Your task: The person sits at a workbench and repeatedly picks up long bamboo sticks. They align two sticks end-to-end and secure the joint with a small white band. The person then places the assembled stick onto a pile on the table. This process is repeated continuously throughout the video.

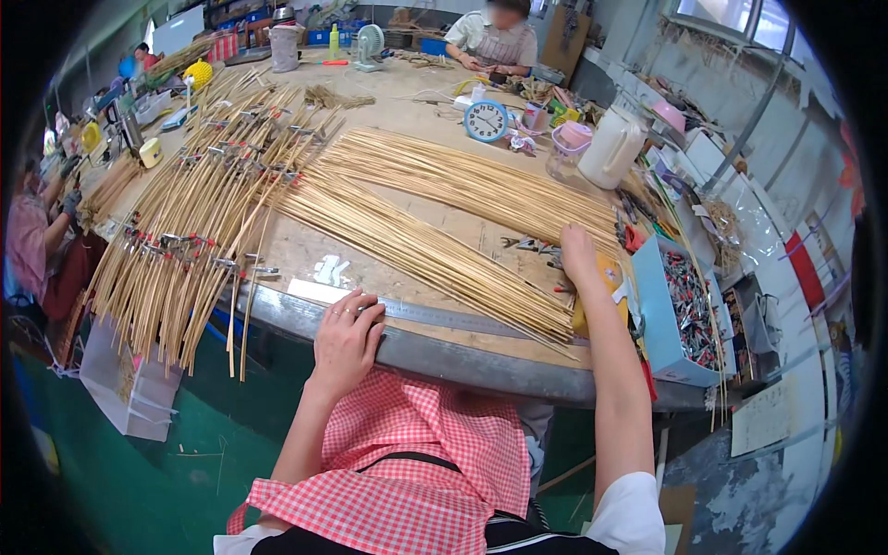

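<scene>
"Sticks [481, 190], where are they?"

"On the table [416, 208], at twelve o'clock from the belly. They make two long bunches, close together at nine o'clock and apart at three."

"And the left hand [344, 340]?"

"At eleven. It is not closed. Its bent fingers lie on the ruler [444, 316]."

"The right hand [578, 252]?"

"Between one and two, over the far bunch's near-side end. I can't tell if it grips."

"What else?"

"Clipped sticks [176, 268] at ten. A blue box [655, 296] full of clips [689, 301] at two. A jug [612, 148] at one. A clock [487, 121] past the sticks, near twelve."
</scene>
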